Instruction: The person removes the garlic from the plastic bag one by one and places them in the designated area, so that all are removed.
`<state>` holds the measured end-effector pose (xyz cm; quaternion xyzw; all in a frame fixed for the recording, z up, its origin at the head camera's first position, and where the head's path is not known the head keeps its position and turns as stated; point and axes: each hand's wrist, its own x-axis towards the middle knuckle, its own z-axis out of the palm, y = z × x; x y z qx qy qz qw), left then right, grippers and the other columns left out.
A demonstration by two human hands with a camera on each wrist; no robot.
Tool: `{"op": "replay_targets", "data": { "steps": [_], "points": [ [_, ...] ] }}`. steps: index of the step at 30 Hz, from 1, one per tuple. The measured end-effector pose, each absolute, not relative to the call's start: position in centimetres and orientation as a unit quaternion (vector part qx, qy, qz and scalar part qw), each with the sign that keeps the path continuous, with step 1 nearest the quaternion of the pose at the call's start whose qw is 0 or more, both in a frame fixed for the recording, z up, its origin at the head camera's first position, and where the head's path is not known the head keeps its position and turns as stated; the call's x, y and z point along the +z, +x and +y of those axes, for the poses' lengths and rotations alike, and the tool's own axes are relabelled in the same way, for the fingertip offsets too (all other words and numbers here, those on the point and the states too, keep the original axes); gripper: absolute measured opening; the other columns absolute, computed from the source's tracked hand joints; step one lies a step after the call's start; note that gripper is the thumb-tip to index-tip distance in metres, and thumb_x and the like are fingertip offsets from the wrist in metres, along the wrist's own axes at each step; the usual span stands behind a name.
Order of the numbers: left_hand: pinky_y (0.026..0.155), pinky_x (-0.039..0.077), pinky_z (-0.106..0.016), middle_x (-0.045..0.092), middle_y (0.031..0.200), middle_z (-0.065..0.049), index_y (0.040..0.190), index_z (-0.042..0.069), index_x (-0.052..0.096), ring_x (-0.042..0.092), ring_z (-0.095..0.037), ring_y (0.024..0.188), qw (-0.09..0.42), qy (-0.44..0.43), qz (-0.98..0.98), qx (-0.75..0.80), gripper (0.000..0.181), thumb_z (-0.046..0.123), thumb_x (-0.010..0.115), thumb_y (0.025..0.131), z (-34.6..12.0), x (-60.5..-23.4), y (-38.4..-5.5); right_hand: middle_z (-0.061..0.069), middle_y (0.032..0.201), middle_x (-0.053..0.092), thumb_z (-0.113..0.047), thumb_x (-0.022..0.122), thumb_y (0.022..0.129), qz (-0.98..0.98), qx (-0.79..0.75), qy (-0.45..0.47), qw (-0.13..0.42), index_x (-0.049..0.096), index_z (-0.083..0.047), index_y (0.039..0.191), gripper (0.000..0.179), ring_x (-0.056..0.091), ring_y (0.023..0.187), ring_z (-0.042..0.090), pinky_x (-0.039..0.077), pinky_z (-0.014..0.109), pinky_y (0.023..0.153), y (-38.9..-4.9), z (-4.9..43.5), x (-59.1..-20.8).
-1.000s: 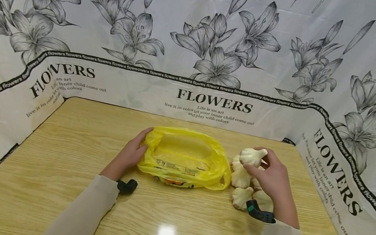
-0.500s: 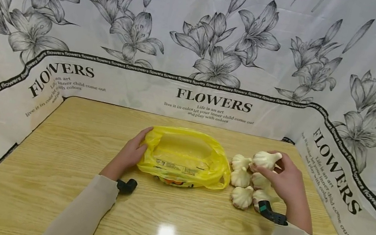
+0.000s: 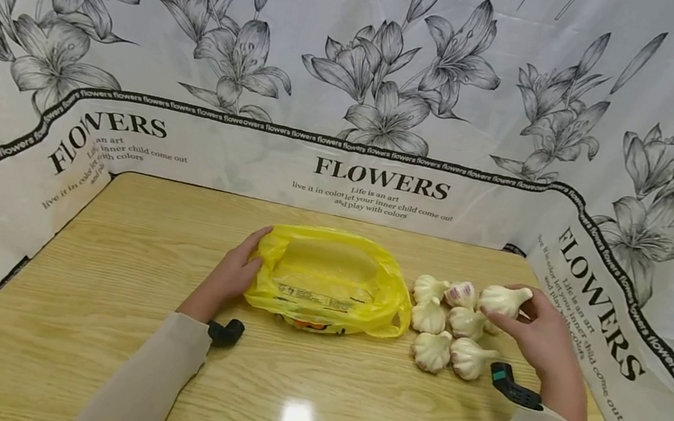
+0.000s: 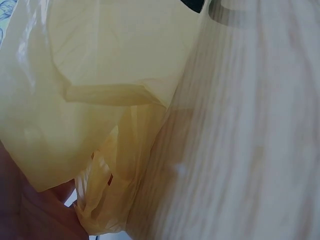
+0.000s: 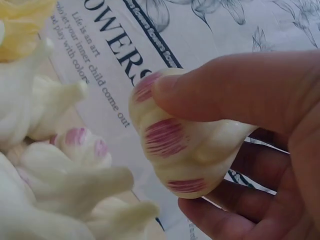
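Observation:
In the head view my left hand (image 3: 231,271) grips the left side of a yellow plastic bag (image 3: 319,313), its mouth held wide. The left wrist view shows the crumpled side of the bag (image 4: 112,170) beside the hand (image 4: 40,215); most fingers are hidden there. My right hand (image 3: 547,338) pinches a white garlic bulb (image 3: 503,298) between thumb and fingers, above the right edge of a group of garlic bulbs (image 3: 430,351). Up close in the right wrist view, the held garlic bulb (image 5: 167,142) has purple streaks, with the thumb on top and fingers beneath.
Several bulbs lie close together just right of the bag, one purple-streaked bulb (image 3: 460,294) at the back. All stand on a light wooden table (image 3: 251,391). A flower-printed white cloth (image 3: 375,187) encloses its back and sides.
My right hand has moved right with the held garlic bulb, uncovering more of the bulbs on the table. My left hand and the bag stay in place.

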<state>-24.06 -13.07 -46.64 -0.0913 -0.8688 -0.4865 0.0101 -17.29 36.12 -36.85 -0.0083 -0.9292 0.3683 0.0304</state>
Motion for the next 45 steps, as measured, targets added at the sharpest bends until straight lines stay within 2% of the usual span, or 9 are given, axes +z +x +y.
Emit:
{"op": "replay_targets", "data": {
  "steps": [3,7,12,15,19,22,30,37,45],
  "points": [
    [0.117,0.025,-0.051,0.025,0.160,-0.005,0.154,0.030,0.022,0.026,-0.030,0.146,0.009,-0.090,-0.868,-0.489,0.058,0.016,0.037,0.101,-13.0,-46.6,-24.1,0.020,0.140,0.049,-0.050,0.068,0.085,-0.930,0.366,-0.014,0.027,0.040,-0.011,0.141,0.074,0.044,0.130,0.043,0.051,0.034,0.085,-17.2,36.9,-36.9],
    [0.117,0.025,-0.051,0.025,0.160,-0.005,0.154,0.032,0.022,0.027,-0.030,0.146,0.008,-0.087,-0.868,-0.489,0.058,0.016,0.038,0.100,-13.0,-46.6,-24.2,0.024,0.145,0.044,-0.051,0.067,0.086,-0.929,0.370,-0.025,0.019,0.036,-0.008,0.145,0.079,0.039,0.133,0.047,0.046,0.052,0.093,-16.9,37.6,-36.9],
    [0.117,0.025,-0.051,0.026,0.160,-0.005,0.154,0.034,0.021,0.028,-0.030,0.146,0.006,-0.085,-0.869,-0.488,0.059,0.016,0.038,0.101,-13.1,-46.8,-24.3,0.025,0.141,0.047,-0.048,0.067,0.087,-0.932,0.360,-0.026,0.015,0.038,-0.008,0.143,0.075,0.054,0.115,0.020,0.050,0.026,0.080,-16.7,38.5,-37.1],
    [0.117,0.026,-0.052,0.026,0.160,-0.006,0.154,0.033,0.021,0.029,-0.031,0.145,0.006,-0.085,-0.869,-0.487,0.058,0.016,0.038,0.100,-13.1,-46.8,-24.4,0.025,0.139,0.049,-0.045,0.068,0.088,-0.935,0.355,-0.022,0.011,0.039,-0.007,0.142,0.072,0.053,0.113,0.017,0.048,0.020,0.075,-16.6,39.1,-37.5],
    [0.115,0.028,-0.053,0.027,0.160,-0.007,0.154,0.033,0.022,0.030,-0.032,0.144,0.007,-0.085,-0.871,-0.484,0.058,0.017,0.038,0.100,-13.1,-46.9,-24.4,0.030,0.142,0.044,-0.045,0.068,0.088,-0.933,0.359,-0.022,-0.004,0.037,-0.004,0.143,0.076,0.044,0.126,0.043,0.048,0.044,0.089,-16.7,39.5,-38.2],
    [0.115,0.028,-0.053,0.027,0.160,-0.007,0.154,0.034,0.022,0.030,-0.032,0.145,0.007,-0.085,-0.873,-0.480,0.058,0.018,0.038,0.100,-13.1,-47.0,-24.4,0.032,0.145,0.039,-0.046,0.068,0.087,-0.930,0.367,-0.026,-0.019,0.035,-0.002,0.145,0.080,0.038,0.131,0.048,0.041,0.058,0.094,-16.9,39.8,-38.6],
    [0.115,0.028,-0.053,0.027,0.160,-0.008,0.154,0.034,0.022,0.030,-0.032,0.145,0.007,-0.083,-0.873,-0.480,0.058,0.018,0.038,0.100,-13.2,-47.1,-24.5,0.033,0.144,0.039,-0.050,0.070,0.084,-0.930,0.361,-0.037,-0.049,0.034,-0.001,0.144,0.085,0.039,0.129,0.049,0.044,0.056,0.093,-17.0,40.7,-39.7],
    [0.116,0.027,-0.053,0.026,0.160,-0.007,0.153,0.037,0.021,0.029,-0.032,0.145,0.003,-0.080,-0.873,-0.480,0.059,0.019,0.039,0.100,-13.2,-47.1,-24.5,0.031,0.140,0.045,-0.044,0.073,0.083,-0.925,0.369,-0.039,-0.079,0.043,-0.003,0.137,0.074,0.046,0.123,0.044,0.046,0.046,0.090,-17.1,40.9,-40.7],
    [0.116,0.027,-0.053,0.026,0.160,-0.008,0.153,0.036,0.022,0.029,-0.032,0.145,-0.002,-0.079,-0.872,-0.483,0.058,0.019,0.039,0.100,-13.1,-47.1,-24.4,0.037,0.146,0.032,-0.035,0.071,0.087,-0.921,0.373,-0.024,-0.112,0.035,0.003,0.142,0.076,0.038,0.129,0.052,0.044,0.055,0.096,-17.4,41.0,-41.8]
  ]
}}
